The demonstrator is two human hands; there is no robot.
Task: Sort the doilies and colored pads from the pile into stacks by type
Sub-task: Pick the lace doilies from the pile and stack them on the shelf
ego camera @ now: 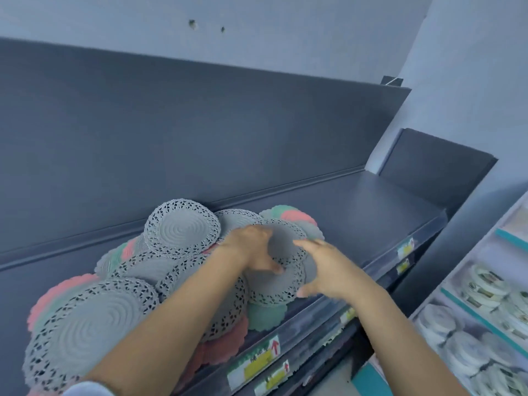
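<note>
Counting the visible items on the dark shelf gives at least seven white lace doilies and at least six scalloped colored pads, pink and green. All lie mixed in one overlapping pile. Lower layers are hidden, so totals cannot be confirmed.

Hands: two.
- The left hand is over the centre-right doily. Its thumb tip touches the lace rim and its fingers bend over the far side. Motion blur prevents confirming whether it grips.
- The right hand has its fingers spread and relaxed above the same doily's right edge. It holds nothing; contact cannot be confirmed.

Edges: the pile runs from the shelf's near-left end to about mid-length. A green pad and a pink pad reach the front lip, just above a price label. Four such labels show: two on this lip and two on the shelf below.

Open room:
- Bare shelf surface extends right of the pile up to the side panel.
- A bare strip lies on the left, between the pile and the back panel.

A white rack of round packed goods stands to the right, well apart from the pile.
</note>
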